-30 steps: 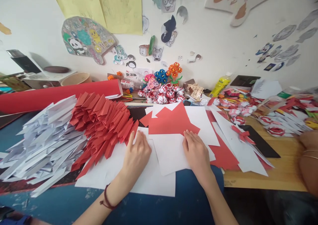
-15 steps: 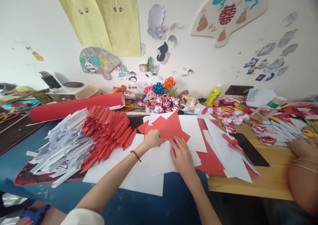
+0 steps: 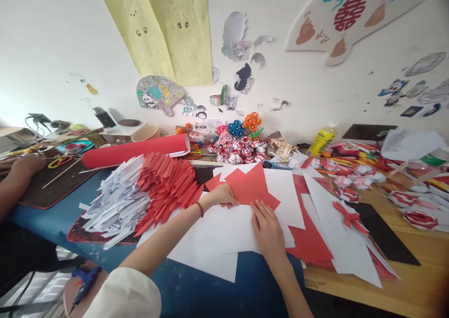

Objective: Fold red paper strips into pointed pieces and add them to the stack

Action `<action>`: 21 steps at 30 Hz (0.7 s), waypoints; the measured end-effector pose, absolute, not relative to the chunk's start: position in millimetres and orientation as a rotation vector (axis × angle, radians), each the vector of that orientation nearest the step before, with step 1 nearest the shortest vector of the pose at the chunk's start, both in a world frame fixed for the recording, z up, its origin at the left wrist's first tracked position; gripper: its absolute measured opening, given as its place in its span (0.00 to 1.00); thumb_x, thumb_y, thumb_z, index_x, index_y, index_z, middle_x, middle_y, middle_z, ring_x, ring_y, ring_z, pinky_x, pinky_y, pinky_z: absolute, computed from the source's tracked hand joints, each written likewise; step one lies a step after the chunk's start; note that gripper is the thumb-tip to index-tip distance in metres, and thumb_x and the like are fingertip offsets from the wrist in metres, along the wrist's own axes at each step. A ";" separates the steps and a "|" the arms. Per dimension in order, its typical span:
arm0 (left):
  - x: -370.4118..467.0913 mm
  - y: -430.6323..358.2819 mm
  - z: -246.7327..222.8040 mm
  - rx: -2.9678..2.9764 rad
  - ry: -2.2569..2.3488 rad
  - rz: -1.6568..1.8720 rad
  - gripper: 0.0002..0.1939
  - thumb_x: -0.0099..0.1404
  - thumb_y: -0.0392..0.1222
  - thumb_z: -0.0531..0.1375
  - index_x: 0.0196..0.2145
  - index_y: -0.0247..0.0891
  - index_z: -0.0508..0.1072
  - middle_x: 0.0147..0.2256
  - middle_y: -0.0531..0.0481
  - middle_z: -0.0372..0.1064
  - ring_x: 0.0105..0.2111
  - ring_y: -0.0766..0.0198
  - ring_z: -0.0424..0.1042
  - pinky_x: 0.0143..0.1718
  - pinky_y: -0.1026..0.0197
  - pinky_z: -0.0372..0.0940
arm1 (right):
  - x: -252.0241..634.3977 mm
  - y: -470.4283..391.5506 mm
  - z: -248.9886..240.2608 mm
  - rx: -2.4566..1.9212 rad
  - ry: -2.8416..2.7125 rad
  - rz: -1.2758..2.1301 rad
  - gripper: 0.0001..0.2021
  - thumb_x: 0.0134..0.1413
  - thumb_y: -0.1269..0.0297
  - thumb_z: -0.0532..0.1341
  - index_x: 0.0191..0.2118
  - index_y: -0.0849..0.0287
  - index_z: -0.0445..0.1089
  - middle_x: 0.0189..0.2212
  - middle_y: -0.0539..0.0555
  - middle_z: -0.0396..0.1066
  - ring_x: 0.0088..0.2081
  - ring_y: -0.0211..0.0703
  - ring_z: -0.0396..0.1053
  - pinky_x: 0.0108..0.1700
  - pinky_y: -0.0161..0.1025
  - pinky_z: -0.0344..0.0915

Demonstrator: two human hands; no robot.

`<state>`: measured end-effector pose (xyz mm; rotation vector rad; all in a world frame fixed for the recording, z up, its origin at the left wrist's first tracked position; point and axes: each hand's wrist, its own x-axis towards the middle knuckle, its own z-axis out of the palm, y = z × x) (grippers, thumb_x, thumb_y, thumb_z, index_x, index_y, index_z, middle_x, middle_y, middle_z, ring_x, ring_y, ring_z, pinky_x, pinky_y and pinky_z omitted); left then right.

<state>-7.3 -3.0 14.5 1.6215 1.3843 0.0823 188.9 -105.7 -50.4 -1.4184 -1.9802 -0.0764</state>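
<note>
My left hand [image 3: 223, 196] is closed, its curled fingertips pinching the top edge of a white sheet of paper [image 3: 224, 224]. My right hand [image 3: 267, 222] lies with stretched fingers on the same sheet, its fingertips close to that edge. Just beyond both hands are red paper pieces [image 3: 250, 184] with pointed corners, lying over more white sheets [image 3: 285, 191]. Left of my hands are a heap of folded red paper strips [image 3: 166, 187] and a heap of white paper strips [image 3: 117, 201].
A red paper roll [image 3: 136, 150] lies behind the heaps. Red-and-white paper flowers [image 3: 242, 150] and a yellow bottle [image 3: 322, 139] stand by the wall. At right are loose red sheets [image 3: 310, 243] and a black flat panel [image 3: 386, 234]. Another person's hand [image 3: 26, 164] rests at far left.
The view has turned left, so things sit further right in it. A person's arm at the right has left view, and another's hand appears at left. My hands keep nearly the same pose.
</note>
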 end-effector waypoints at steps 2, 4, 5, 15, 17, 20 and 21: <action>-20.0 -1.7 14.2 1.592 1.389 0.060 0.11 0.50 0.45 0.65 0.22 0.32 0.74 0.19 0.51 0.69 0.15 0.72 0.60 0.16 0.67 0.54 | 189.8 -104.9 -51.0 -1.404 -1.976 -0.091 0.19 0.66 0.68 0.50 0.56 0.63 0.70 0.56 0.62 0.70 0.59 0.52 0.66 0.60 0.55 0.64; -35.3 -2.3 17.0 1.572 1.396 0.037 0.11 0.50 0.44 0.65 0.22 0.32 0.74 0.19 0.51 0.68 0.15 0.73 0.60 0.16 0.67 0.54 | 191.1 -102.9 -50.5 -1.393 -1.983 -0.113 0.19 0.66 0.68 0.50 0.55 0.63 0.71 0.55 0.62 0.71 0.58 0.52 0.67 0.60 0.55 0.64; -43.0 -3.2 20.0 1.570 1.400 0.023 0.11 0.50 0.44 0.65 0.21 0.32 0.74 0.19 0.51 0.68 0.15 0.73 0.59 0.17 0.67 0.54 | 191.9 -101.5 -49.7 -1.388 -1.995 -0.124 0.18 0.66 0.68 0.50 0.54 0.64 0.72 0.54 0.61 0.71 0.57 0.52 0.67 0.60 0.55 0.64; -69.7 -5.1 61.1 1.860 1.530 -0.372 0.07 0.51 0.39 0.63 0.19 0.34 0.74 0.16 0.49 0.69 0.19 0.67 0.66 0.26 0.64 0.64 | 189.1 -85.8 -25.2 -1.480 -2.238 -0.265 0.19 0.65 0.72 0.48 0.39 0.65 0.77 0.40 0.62 0.78 0.44 0.51 0.73 0.49 0.49 0.68; -66.6 -5.5 65.4 1.940 1.597 -0.387 0.02 0.49 0.35 0.64 0.22 0.34 0.76 0.17 0.47 0.70 0.23 0.62 0.71 0.31 0.62 0.67 | 187.0 -80.2 -16.7 -1.517 -2.263 -0.228 0.18 0.65 0.69 0.48 0.32 0.62 0.75 0.33 0.61 0.76 0.38 0.51 0.72 0.44 0.48 0.67; -57.2 -16.5 67.9 2.118 1.715 -0.283 0.08 0.54 0.34 0.62 0.33 0.32 0.78 0.30 0.38 0.76 0.38 0.52 0.75 0.42 0.54 0.67 | 180.5 -66.7 -0.5 -1.544 -2.227 -0.041 0.18 0.66 0.61 0.51 0.27 0.59 0.71 0.27 0.56 0.73 0.32 0.47 0.70 0.38 0.44 0.64; -52.6 -22.7 66.7 2.184 1.737 -0.226 0.09 0.58 0.35 0.59 0.36 0.31 0.78 0.36 0.34 0.76 0.42 0.49 0.75 0.45 0.51 0.66 | 177.1 -61.0 5.2 -1.584 -2.194 0.059 0.18 0.65 0.58 0.53 0.26 0.58 0.69 0.26 0.55 0.72 0.31 0.46 0.70 0.36 0.42 0.63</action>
